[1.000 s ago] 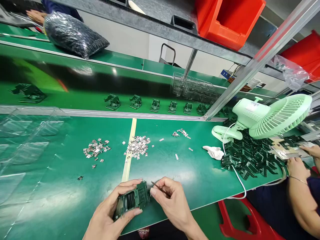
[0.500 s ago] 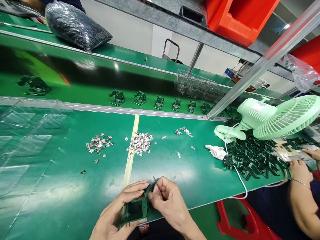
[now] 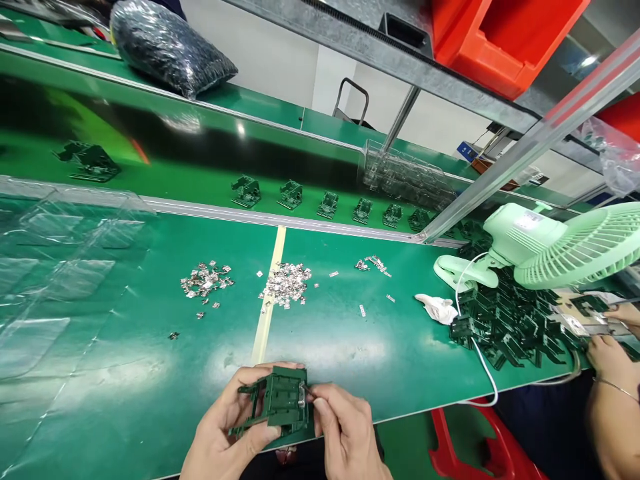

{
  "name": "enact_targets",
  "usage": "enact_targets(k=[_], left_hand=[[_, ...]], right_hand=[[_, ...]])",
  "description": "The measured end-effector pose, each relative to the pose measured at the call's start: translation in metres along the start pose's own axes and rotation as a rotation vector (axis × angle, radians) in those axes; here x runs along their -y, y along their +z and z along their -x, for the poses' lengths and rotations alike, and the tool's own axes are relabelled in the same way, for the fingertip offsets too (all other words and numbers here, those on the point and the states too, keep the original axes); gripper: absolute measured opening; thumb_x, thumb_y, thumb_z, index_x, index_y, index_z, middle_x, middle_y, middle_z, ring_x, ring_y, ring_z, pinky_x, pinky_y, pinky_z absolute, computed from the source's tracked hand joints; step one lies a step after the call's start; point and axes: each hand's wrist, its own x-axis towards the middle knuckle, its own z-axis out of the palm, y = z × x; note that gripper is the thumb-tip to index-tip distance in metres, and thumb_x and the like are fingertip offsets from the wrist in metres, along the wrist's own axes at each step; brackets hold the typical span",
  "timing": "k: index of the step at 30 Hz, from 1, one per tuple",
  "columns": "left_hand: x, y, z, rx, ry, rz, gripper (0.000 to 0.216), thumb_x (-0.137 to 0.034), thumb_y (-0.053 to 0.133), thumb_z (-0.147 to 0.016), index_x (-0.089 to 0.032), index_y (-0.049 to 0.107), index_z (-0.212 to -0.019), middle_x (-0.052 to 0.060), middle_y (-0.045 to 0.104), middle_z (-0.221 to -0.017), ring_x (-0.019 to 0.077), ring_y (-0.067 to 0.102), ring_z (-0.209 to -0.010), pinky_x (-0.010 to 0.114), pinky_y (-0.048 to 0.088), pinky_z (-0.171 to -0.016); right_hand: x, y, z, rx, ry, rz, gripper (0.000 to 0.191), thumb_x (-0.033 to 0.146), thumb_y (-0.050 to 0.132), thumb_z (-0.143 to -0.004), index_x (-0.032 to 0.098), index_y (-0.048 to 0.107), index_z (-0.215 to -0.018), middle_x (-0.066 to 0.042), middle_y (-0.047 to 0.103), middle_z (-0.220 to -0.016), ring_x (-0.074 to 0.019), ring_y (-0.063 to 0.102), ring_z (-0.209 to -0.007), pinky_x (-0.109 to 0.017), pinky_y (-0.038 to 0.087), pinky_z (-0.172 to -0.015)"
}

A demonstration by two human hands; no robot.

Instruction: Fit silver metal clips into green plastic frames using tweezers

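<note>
My left hand (image 3: 227, 427) is closed round a dark green plastic housing (image 3: 280, 402), held just above the near edge of the green table (image 3: 125, 373). My right hand (image 3: 343, 430) pinches thin tweezers (image 3: 311, 395) whose tip touches a small silver metal clip on the housing's right side. Two heaps of loose silver clips (image 3: 287, 283) (image 3: 206, 281) lie further out on the table, with a smaller scatter (image 3: 373, 265) to the right.
A conveyor belt (image 3: 165, 173) behind carries a row of green housings (image 3: 327, 203). Clear plastic trays (image 3: 55, 267) lie left. A mint clip fan (image 3: 545, 243), a white cloth (image 3: 436, 308) and a pile of green housings (image 3: 510, 323) sit right, beside a co-worker's hands (image 3: 613, 353).
The housing has been turned in my left hand, its flat back now up. My right hand has dropped lower and brought the tweezers to the housing's right side.
</note>
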Motion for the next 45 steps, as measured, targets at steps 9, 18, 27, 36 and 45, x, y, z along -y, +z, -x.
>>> enact_targets(k=[9,18,27,36,45], left_hand=[[-0.008,0.012,-0.002,0.015,-0.03,0.138,0.046,-0.053,0.083,-0.079,-0.024,0.066,-0.112,0.01,0.07,-0.128,0.0286,0.067,-0.113,0.031,0.058,-0.092],[0.001,-0.01,-0.016,0.122,0.038,0.03,0.038,-0.045,0.073,-0.09,-0.024,0.063,-0.119,0.013,0.066,-0.137,0.0312,0.065,-0.121,0.034,0.06,-0.093],[0.015,-0.013,-0.027,-0.125,0.272,-0.605,0.03,-0.048,0.074,-0.087,-0.026,0.055,-0.096,0.011,0.069,-0.138,0.0278,0.069,-0.123,0.038,0.061,-0.096],[0.022,-0.014,-0.021,-0.144,0.556,-0.949,0.079,-0.057,0.065,-0.092,-0.033,0.029,-0.158,0.016,0.061,-0.138,0.0357,0.065,-0.124,0.057,0.063,-0.093],[0.022,-0.016,-0.024,-0.131,0.516,-0.942,0.074,-0.053,0.067,-0.093,-0.036,0.032,-0.156,0.013,0.061,-0.139,0.0347,0.063,-0.124,0.057,0.061,-0.096]], right_hand=[[-0.014,0.018,0.008,0.008,-0.08,0.172,0.032,0.014,0.032,-0.105,0.021,0.06,-0.12,-0.005,0.068,-0.086,-0.017,0.063,-0.068,-0.029,0.046,-0.061],[-0.022,0.019,0.01,0.069,-0.12,0.375,0.036,0.012,0.03,-0.103,0.023,0.054,-0.128,-0.003,0.068,-0.082,-0.0183,0.064,-0.063,-0.03,0.043,-0.06],[-0.024,-0.022,-0.094,0.037,-0.021,0.456,0.021,0.026,0.047,-0.107,0.023,0.067,-0.103,-0.001,0.07,-0.093,-0.0156,0.066,-0.081,-0.027,0.045,-0.073],[-0.031,0.007,-0.137,-0.065,0.017,0.656,0.009,0.033,0.065,-0.099,0.025,0.069,-0.098,0.001,0.07,-0.094,-0.0171,0.068,-0.078,-0.028,0.029,-0.061],[-0.038,0.014,-0.141,-0.074,0.038,0.686,0.012,0.02,0.056,-0.098,0.021,0.066,-0.092,-0.002,0.068,-0.089,-0.0172,0.061,-0.069,-0.03,0.021,-0.06]])
